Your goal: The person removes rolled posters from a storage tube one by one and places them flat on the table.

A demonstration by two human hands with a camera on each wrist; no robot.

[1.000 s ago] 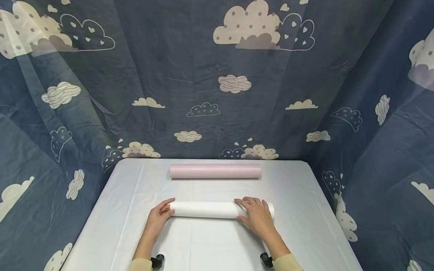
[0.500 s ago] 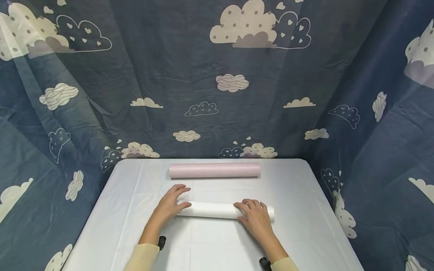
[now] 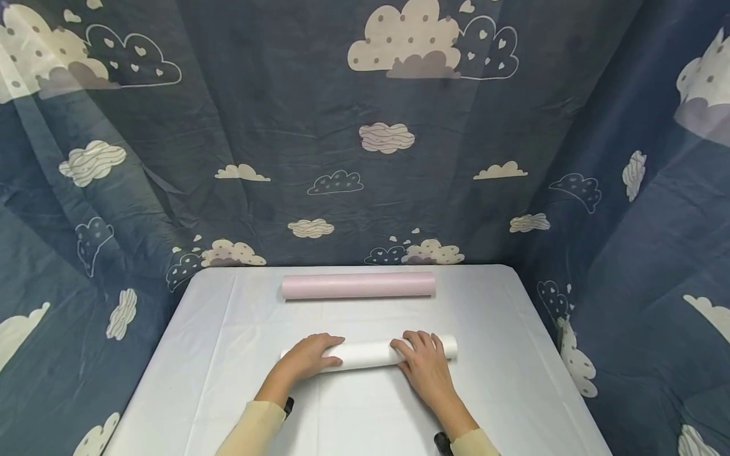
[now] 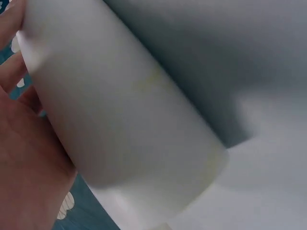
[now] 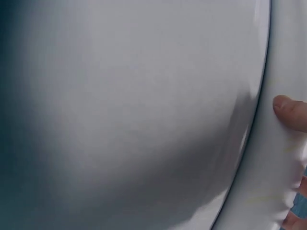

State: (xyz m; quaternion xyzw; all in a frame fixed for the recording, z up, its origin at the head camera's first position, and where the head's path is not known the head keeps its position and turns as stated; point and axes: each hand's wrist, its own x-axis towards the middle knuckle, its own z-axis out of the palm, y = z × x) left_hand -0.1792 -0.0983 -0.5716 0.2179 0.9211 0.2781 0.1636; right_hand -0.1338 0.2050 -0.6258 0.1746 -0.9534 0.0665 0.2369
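Two rolls lie on one table (image 3: 502,354): one white roll (image 3: 371,354) and one pink roll (image 3: 358,285).

A table (image 3: 502,354) with a smooth white cover holds two rolls. A pink roll (image 3: 358,285) lies across the far side, near the back edge. A white roll (image 3: 371,354) lies across the middle, closer to the person (it runs the same way as the pink one). The two rolls are apart, with bare cover between them. Faint fold lines cross the cover.
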